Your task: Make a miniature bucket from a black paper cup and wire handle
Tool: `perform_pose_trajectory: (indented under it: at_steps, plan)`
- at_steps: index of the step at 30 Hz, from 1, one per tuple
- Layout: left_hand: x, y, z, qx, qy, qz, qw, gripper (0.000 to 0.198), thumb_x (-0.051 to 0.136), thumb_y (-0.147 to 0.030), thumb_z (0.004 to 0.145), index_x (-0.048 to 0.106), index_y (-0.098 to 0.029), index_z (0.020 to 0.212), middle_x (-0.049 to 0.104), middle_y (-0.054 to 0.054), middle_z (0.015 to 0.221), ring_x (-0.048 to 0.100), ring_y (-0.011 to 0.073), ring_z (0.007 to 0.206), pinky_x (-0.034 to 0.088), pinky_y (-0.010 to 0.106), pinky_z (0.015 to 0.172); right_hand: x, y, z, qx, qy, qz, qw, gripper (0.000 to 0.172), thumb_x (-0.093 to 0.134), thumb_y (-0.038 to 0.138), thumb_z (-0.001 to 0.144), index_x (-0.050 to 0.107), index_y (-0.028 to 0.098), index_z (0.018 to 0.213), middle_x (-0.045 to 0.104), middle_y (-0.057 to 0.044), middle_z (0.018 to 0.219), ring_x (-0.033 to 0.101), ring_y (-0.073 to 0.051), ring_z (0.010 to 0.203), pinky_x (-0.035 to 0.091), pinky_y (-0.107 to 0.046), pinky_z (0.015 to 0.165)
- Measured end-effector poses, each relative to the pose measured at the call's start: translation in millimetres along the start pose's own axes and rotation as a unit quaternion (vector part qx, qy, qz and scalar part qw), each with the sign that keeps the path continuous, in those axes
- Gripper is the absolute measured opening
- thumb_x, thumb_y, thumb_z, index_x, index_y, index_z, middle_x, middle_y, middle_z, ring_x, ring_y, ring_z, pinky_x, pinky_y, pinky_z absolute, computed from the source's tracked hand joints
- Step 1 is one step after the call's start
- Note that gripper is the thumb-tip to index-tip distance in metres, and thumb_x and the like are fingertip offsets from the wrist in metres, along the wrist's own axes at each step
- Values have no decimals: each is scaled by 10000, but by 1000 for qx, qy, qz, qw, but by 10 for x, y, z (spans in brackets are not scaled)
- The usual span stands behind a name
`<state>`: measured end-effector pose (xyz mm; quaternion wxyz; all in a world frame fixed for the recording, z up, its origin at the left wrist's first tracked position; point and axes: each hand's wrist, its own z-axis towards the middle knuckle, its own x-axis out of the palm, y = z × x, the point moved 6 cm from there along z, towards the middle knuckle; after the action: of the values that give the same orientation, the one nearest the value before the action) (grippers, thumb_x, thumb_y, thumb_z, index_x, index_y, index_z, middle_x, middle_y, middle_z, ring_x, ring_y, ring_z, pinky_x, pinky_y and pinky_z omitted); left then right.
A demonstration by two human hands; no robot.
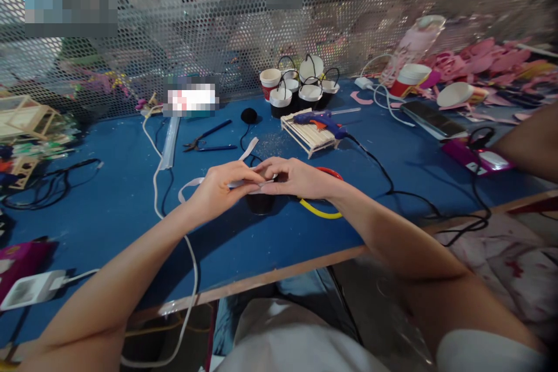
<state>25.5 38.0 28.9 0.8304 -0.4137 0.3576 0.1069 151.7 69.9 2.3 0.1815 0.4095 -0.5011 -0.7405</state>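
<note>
From here my left hand (220,187) and right hand (300,179) pinch a white strip (249,149) at this cup (260,205), one end loose; the other cups (310,95) look done.

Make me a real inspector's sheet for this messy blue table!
Surface: blue tabletop, specked with pale bits.
Job's things: black cup, rim mostly hidden; white strip with loose ends.
Clutter: open pliers, glue gun resting on a stick rack, several black-handled cups, pink cutouts piled at right.
Hands: left hand pinches the white strip by the cup's rim; right hand meets it there, grip partly hidden.
Cables: white cable runs over the near edge; glue gun's black cord trails rightward.
Surroundings: perforated metal screen behind; another person's arm at right.
</note>
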Motion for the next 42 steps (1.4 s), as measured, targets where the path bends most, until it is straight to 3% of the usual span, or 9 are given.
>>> perform_pose_trajectory:
  at_steps: [5,8,11,14,17,20,27,35,42]
  plan:
    - [-19,18,-1,-18,-2,12,1000,147,572,-246,816,670,-171,895,644,53,817,590,137,770,467,263,715,1,5,14,-9,-19,1,1000,188,593,345,799,632,161,807,561,-77,1115,524,-170,1072,414,-317,896]
    - [-100,14,18,-28,-4,47,998,237,609,-326,780,639,-191,972,606,75,960,565,178,927,472,309,792,-60,31,9,-26,-36,-2,999,185,596,342,796,635,161,804,579,-69,1084,551,-161,1016,408,-320,893]
    - [-193,80,15,-96,7,45,994,400,651,-421,716,589,-197,1040,544,97,1090,548,203,978,493,308,733,-131,76,-16,-24,-27,9,999,182,607,337,787,635,158,799,590,-64,1080,566,-158,978,424,-305,846]
    - [-215,164,-28,-180,46,-10,982,443,665,-432,697,534,-192,1046,597,53,952,584,158,799,485,289,673,-174,136,-54,-11,-3,28,1000,181,613,329,783,636,150,778,600,-58,1048,575,-151,943,427,-298,828]
    - [-201,166,-64,-217,76,-87,969,384,667,-411,704,500,-188,969,587,-21,710,547,109,619,448,241,590,-188,199,-87,-12,12,62,998,157,623,304,778,633,148,783,607,-54,1028,569,-155,967,417,-307,852]
    - [-213,92,-62,-207,84,-127,966,320,676,-388,705,511,-174,877,565,-33,661,517,86,580,409,209,550,-181,241,-108,-17,24,95,995,138,624,279,780,622,142,757,604,-55,1017,566,-156,972,415,-313,855]
    - [-303,-94,-42,-128,77,-101,984,211,672,-310,720,560,-150,802,595,19,809,544,98,724,443,222,665,-183,325,-138,-49,55,143,987,116,616,237,793,600,137,737,595,-63,1010,563,-154,957,418,-315,833]
    - [-269,-99,-91,-183,149,-119,964,251,581,-379,790,611,-138,730,514,-37,535,415,49,467,330,167,435,-227,336,-178,-53,54,154,985,115,614,239,798,589,143,739,583,-61,1018,558,-155,932,422,-308,796]
    - [-216,-166,-65,-106,154,-135,973,226,613,-348,772,619,-138,688,593,11,693,514,96,644,411,219,604,-168,414,-215,-67,93,170,979,116,636,240,780,610,137,733,582,-73,1033,570,-142,872,434,-276,737]
